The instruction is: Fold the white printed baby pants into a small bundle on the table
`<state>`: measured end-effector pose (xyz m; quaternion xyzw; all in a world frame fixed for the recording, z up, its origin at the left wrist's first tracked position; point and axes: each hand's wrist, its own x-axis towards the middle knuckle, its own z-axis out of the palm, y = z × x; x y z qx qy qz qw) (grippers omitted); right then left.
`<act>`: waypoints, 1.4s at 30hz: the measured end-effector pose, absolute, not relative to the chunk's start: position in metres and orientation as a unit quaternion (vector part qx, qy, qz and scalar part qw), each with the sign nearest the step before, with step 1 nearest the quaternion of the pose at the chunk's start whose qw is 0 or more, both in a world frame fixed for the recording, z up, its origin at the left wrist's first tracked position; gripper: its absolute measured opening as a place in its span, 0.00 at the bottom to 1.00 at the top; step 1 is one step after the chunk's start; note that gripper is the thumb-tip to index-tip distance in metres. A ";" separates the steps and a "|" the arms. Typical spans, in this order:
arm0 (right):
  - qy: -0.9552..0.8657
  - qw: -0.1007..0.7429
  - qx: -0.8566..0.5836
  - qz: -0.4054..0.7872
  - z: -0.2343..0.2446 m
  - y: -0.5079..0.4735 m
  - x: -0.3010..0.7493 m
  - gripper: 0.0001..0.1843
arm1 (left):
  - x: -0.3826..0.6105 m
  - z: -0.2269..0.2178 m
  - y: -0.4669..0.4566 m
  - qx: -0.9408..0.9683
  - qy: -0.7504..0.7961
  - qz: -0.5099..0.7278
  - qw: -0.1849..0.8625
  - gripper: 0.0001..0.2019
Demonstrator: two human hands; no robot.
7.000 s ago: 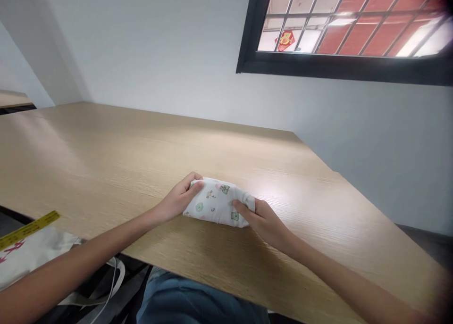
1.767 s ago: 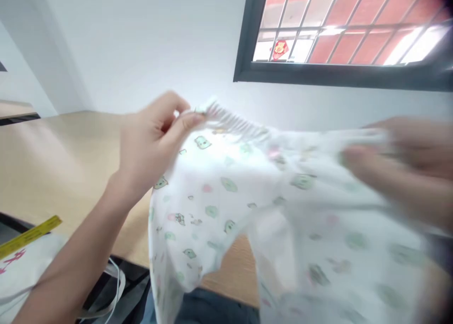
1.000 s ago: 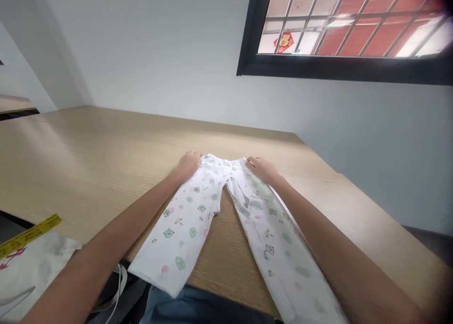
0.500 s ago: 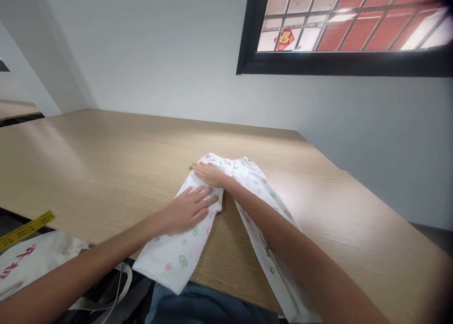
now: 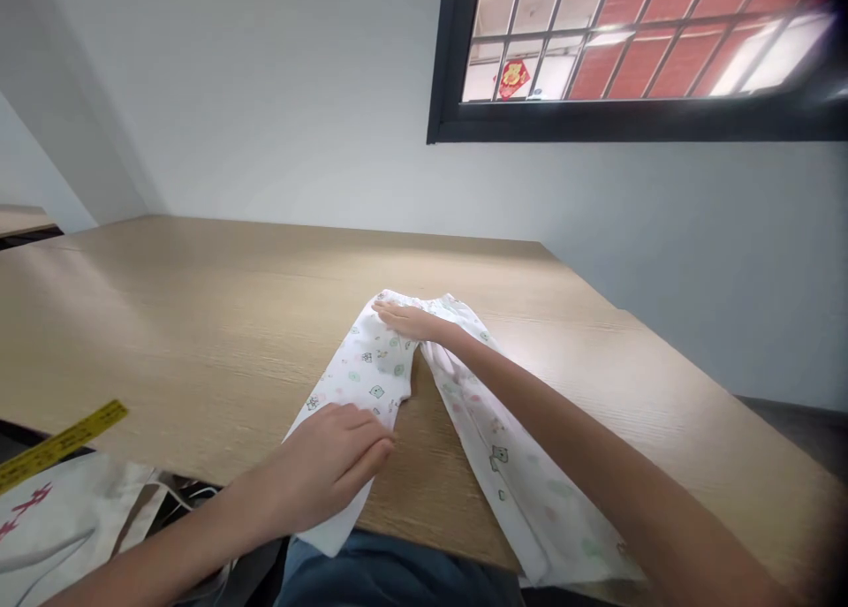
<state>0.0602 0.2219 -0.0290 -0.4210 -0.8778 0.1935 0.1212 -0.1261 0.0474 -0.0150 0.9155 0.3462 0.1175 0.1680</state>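
Observation:
A small pair of white printed trousers [image 5: 371,368] lies spread on the wooden table [image 5: 199,324], waistband away from me, both legs running toward the near edge. My right hand [image 5: 407,320] lies flat near the waistband, fingers stretched out. My left hand [image 5: 331,461] rests flat on the lower end of the left trouser leg by the table's front edge, fingers together and extended. Neither hand grips the cloth.
A white cloth bag [image 5: 59,523] with red print and a yellow strip [image 5: 59,435] sits below the table's left front edge. A white wall and a dark-framed window [image 5: 629,59] stand behind the table. My lap in blue jeans [image 5: 371,576] shows under the edge.
The folded trousers were shaken out and laid flat. In the last second my left hand slid down the left leg toward the near edge while my right hand stayed by the waistband.

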 end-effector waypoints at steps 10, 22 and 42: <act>-0.818 0.073 -0.473 0.318 -0.009 0.155 0.155 0.27 | 0.026 -0.022 0.130 0.948 0.286 0.044 0.132 0.24; -0.887 0.070 -0.456 0.029 -0.065 0.192 0.130 0.29 | 0.024 -0.056 0.018 0.964 0.196 0.137 0.116 0.31; -0.713 0.252 -0.647 0.099 -0.046 0.210 0.148 0.21 | 0.066 -0.075 -0.020 0.905 0.232 0.355 0.024 0.08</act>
